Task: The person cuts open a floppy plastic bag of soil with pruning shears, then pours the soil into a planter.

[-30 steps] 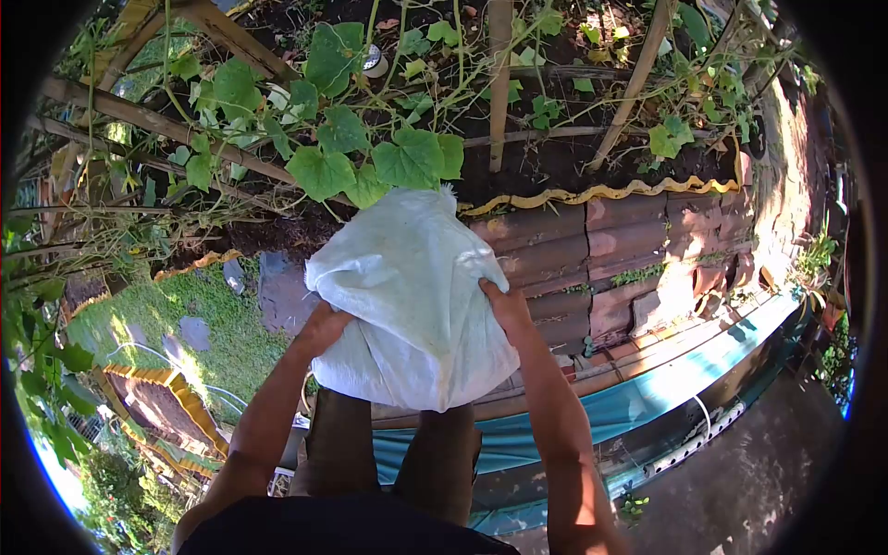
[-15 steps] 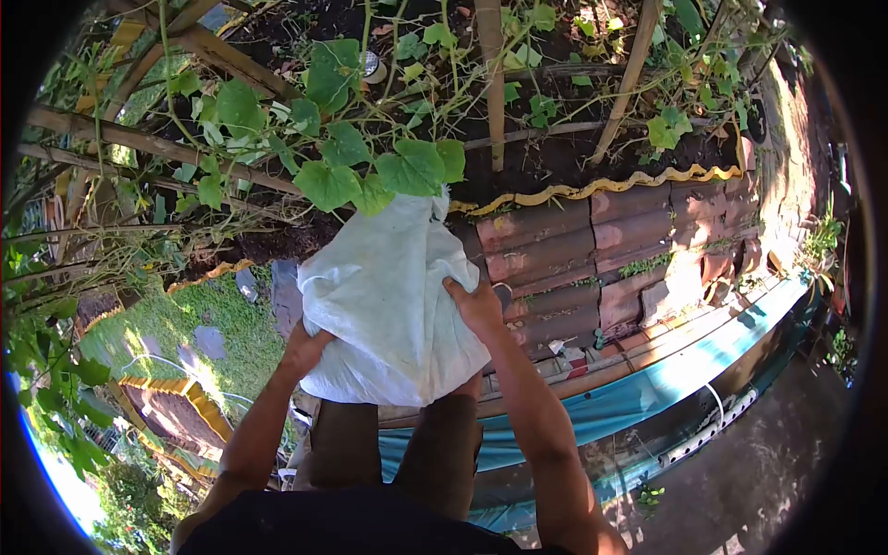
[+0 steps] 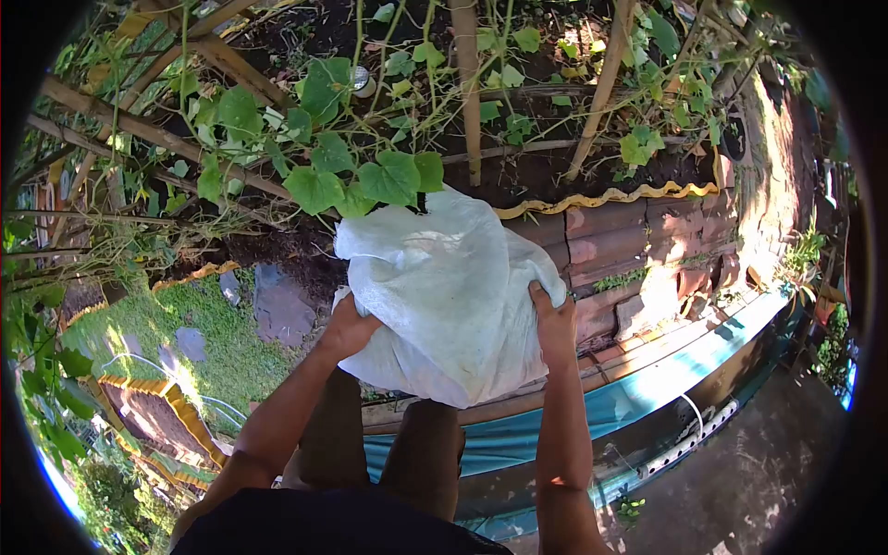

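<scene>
A large pale white cloth or sack (image 3: 444,296) hangs in front of my thighs, bunched and creased. My left hand (image 3: 351,330) is closed on its left side, the fingers partly hidden by the fabric. On the right side, my right hand (image 3: 553,314) pinches the cloth, thumb on top. The far edge of the cloth touches or lies just under broad green vine leaves (image 3: 388,178). What is inside it, if anything, cannot be seen.
Wooden stakes (image 3: 470,102) and vines stand over dark soil, edged by a wavy yellow border (image 3: 606,199). Clay tiles (image 3: 601,254) and a blue-green sheet (image 3: 638,398) lie at the right. Grass (image 3: 222,333) with flat stones is at the left.
The cloth has moved right and spread wider, its upper part opening out. Both hands have shifted right with it, and the right hand now sits farther from the left.
</scene>
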`<action>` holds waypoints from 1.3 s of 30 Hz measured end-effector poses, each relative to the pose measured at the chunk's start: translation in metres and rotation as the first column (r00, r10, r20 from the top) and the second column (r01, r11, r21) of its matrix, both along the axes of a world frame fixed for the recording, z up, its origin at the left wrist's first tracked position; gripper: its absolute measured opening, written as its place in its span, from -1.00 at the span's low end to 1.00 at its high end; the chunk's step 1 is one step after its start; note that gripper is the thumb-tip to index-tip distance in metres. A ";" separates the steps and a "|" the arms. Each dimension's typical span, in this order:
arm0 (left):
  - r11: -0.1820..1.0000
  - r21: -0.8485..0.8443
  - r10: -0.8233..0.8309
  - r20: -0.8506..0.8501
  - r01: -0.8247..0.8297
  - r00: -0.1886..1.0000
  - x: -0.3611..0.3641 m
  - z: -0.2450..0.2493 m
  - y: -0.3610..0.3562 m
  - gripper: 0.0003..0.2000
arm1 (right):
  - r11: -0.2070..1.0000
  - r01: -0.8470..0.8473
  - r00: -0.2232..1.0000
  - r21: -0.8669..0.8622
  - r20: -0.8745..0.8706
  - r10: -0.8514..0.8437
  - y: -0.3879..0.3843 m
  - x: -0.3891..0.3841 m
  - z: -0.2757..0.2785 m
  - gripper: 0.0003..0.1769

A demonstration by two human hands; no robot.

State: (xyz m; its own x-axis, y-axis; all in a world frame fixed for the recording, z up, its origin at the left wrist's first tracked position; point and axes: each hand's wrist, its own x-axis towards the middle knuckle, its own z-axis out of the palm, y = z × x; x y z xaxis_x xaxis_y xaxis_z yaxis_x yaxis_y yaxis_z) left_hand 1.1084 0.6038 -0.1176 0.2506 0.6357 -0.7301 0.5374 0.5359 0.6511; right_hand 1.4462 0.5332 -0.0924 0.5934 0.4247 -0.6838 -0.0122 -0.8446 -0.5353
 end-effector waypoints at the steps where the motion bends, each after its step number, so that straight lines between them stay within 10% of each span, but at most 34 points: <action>1: 0.998 -0.054 0.041 0.048 -0.039 0.998 0.007 0.000 0.001 -0.39 | 0.998 0.055 0.998 0.005 -0.009 -0.055 0.004 0.006 0.010 -0.29; 3: 0.971 -0.204 0.134 0.044 -0.123 0.990 0.022 -0.052 0.006 -0.34 | 0.989 0.016 0.999 -0.147 0.047 -0.009 0.008 0.022 0.016 -0.24; 5: 0.998 0.038 0.039 0.057 -0.041 0.998 0.056 -0.036 0.015 -0.33 | 0.992 -0.122 0.960 -0.016 0.252 0.122 0.003 0.045 -0.044 -0.23; 10: 0.991 0.074 -0.111 -0.008 0.111 0.994 0.103 -0.011 0.042 -0.42 | 1.000 0.009 0.989 0.010 0.150 -0.010 0.003 0.075 -0.022 -0.20; 14: 0.960 -0.259 0.159 0.187 -0.108 0.969 0.136 -0.022 0.056 -0.37 | 0.969 0.245 0.967 -0.019 -0.065 -0.246 0.022 0.109 0.005 -0.19; 17: 0.998 0.017 -0.061 -0.106 0.064 0.992 0.167 -0.057 0.046 -0.33 | 0.984 0.048 0.969 -0.172 0.247 -0.004 0.010 0.145 -0.041 -0.18; 21: 0.995 -0.101 -0.023 0.047 0.028 0.999 0.197 -0.034 0.040 -0.30 | 0.983 0.176 0.984 -0.059 0.011 -0.175 -0.007 0.184 -0.059 -0.19; 26: 0.973 0.156 -0.167 -0.039 0.171 0.985 0.225 0.023 0.027 -0.39 | 0.957 0.283 0.931 0.057 -0.258 -0.259 -0.015 0.204 -0.072 -0.22; 39: 0.851 0.191 -0.407 -0.348 0.489 0.845 0.267 0.143 0.062 -0.47 | 0.696 0.716 0.422 -0.042 -0.769 -0.480 -0.037 0.123 -0.178 -0.37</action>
